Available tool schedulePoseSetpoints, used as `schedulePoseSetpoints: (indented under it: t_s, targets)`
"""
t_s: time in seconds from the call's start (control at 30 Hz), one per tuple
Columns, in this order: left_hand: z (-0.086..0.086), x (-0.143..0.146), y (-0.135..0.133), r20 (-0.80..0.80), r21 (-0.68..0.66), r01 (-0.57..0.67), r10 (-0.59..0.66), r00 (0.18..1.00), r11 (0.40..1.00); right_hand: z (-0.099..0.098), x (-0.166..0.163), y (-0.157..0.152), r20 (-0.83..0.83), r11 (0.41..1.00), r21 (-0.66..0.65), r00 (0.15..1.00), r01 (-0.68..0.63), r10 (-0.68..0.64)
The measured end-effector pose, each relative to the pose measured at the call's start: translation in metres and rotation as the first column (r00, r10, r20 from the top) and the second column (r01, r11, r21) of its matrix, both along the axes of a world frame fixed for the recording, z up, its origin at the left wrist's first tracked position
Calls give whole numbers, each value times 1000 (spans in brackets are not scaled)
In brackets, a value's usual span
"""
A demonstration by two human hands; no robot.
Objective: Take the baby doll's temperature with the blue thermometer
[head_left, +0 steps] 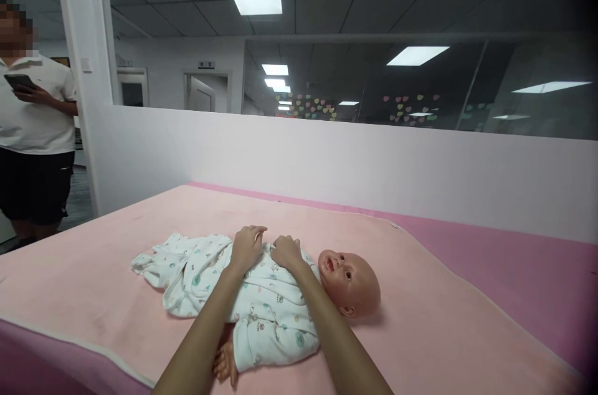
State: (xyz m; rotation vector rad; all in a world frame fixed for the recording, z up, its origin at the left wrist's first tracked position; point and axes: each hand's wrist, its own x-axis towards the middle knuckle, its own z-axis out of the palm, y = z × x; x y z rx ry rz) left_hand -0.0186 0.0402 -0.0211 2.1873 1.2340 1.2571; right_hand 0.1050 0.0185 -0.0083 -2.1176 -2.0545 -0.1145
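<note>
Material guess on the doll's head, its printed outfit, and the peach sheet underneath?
Doll's head: likely vinyl or similar plastic; smooth, molded features, soft sheen.
Printed outfit: woven or knit fabric, perhaps cotton; matte, soft folds.
Peach sheet: matte fabric with pale edging; fiber unclear.

Left hand (pixel 247 247), right hand (pixel 286 252): fingertips partly hidden, grip on clothes (pixel 271 301) undetermined. Feet of doll (pixel 362 283) covered. Forearms (pixel 199 339) cut off by bottom edge. Person (pixel 37 105): head pixelated, body cut by left edge. Door sign (pixel 206 65) illegible.
</note>
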Motion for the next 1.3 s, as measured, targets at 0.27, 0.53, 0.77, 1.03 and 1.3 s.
schedulePoseSetpoints:
  t_s: [0.27, 0.53, 0.77, 1.03, 1.3]
  targets:
    - [-10, 2, 2, -539, -92, 0, -50, 841, 996, 7, -11, -18, 83, 996, 30, 993, -83, 80]
    - [-7, 1, -3, -537, -101, -51, -11, 844, 994, 67, 22, -82, -123, 947, 292, 976, -136, 178]
    - [-5, 1, -7, -538, -145, -46, -40, 842, 988, 68, 148, -102, -749, 881, 379, 653, 281, 114]
    - [-9, 1, -5, -537, -119, -61, -13, 843, 991, -3, 174, -97, -999, 999, 36, 14, 6, 36]
    - [-6, 0, -5, -572, -113, -68, -9, 820, 991, 1, 170, -106, -970, 988, 142, 189, -62, 151]
